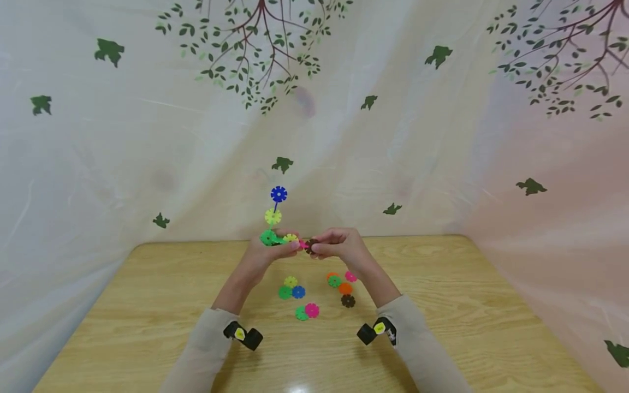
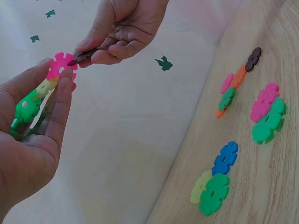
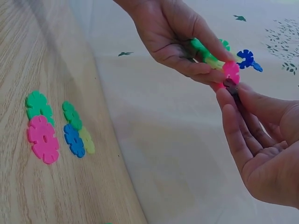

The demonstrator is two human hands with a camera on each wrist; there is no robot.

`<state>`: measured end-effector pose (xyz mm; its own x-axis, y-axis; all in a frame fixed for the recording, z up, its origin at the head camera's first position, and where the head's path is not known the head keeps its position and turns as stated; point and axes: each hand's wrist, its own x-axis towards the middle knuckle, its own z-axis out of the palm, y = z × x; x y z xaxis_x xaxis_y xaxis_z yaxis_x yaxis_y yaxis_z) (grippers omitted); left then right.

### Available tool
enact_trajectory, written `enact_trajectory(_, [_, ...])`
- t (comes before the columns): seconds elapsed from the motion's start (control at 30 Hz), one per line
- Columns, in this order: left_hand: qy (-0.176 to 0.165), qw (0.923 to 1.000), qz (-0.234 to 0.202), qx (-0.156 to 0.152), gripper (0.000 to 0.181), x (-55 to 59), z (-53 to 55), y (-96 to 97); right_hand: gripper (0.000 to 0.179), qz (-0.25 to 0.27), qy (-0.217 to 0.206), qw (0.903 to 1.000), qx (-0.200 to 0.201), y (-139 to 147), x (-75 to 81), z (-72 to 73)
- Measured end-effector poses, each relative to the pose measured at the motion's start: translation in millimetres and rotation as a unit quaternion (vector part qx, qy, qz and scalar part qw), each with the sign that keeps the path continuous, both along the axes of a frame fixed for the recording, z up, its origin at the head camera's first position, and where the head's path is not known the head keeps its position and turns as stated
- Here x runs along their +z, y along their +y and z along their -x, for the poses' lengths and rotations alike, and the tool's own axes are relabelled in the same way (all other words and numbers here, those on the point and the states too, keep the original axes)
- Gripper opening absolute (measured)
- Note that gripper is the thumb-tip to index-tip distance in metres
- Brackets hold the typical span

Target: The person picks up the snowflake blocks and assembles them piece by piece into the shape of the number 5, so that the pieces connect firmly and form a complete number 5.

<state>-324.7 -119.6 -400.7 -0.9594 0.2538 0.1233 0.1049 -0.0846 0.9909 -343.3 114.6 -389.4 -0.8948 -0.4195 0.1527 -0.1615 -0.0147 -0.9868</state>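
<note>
My left hand (image 1: 262,255) holds a chain of interlocking notched plastic discs above the table, pinching it near the pink disc (image 2: 61,66). Green (image 1: 268,237) and yellow (image 1: 290,238) discs lie along the palm. From there the chain rises to a yellow disc (image 1: 273,216) and a blue disc (image 1: 279,194) on top. Between thumb and fingers, my right hand (image 1: 346,248) pinches a dark brown disc (image 1: 310,246). Its edge meets the pink disc's rim; how deep the notches sit in each other I cannot tell. Fingers hide part of the chain.
On the wooden table (image 1: 196,289) below lie loose discs: a green, yellow and blue (image 1: 298,292) cluster, a pink (image 1: 312,310) and green pair, and a right-hand cluster with orange (image 1: 345,288) and brown (image 1: 348,301) discs. A printed curtain (image 1: 221,164) hangs behind the table.
</note>
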Motion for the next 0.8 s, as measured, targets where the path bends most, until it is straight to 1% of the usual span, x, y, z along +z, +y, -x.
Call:
enact_trajectory(0.1, [-0.005,1.0000,-0.003,-0.001,0.038,2.5,-0.3,-1.7,0.023,0.001,0.000,0.9999,0.014,1.0,-0.2,1.1])
enact_trajectory(0.3, [0.003,0.9992,-0.040,-0.005,0.038,2.9,1.5,-3.6,0.026,-0.011,0.004,0.9991,0.042,2.6,-0.4,2.7])
enact_trajectory(0.43, [-0.003,0.9986,-0.052,-0.005,0.039,2.8,0.8,-3.6,0.026,-0.014,0.006,0.9987,0.049,2.0,-1.0,2.6])
enact_trajectory(0.57, [-0.012,0.9979,-0.064,-0.008,0.045,1.4,1.5,-3.0,0.025,-0.014,0.010,0.9989,0.044,0.1,-2.3,1.8])
enact_trajectory(0.8, [-0.008,0.9951,-0.097,-0.016,0.041,-3.0,6.9,0.8,0.019,-0.041,0.002,0.9991,0.009,-7.4,-3.4,-0.7])
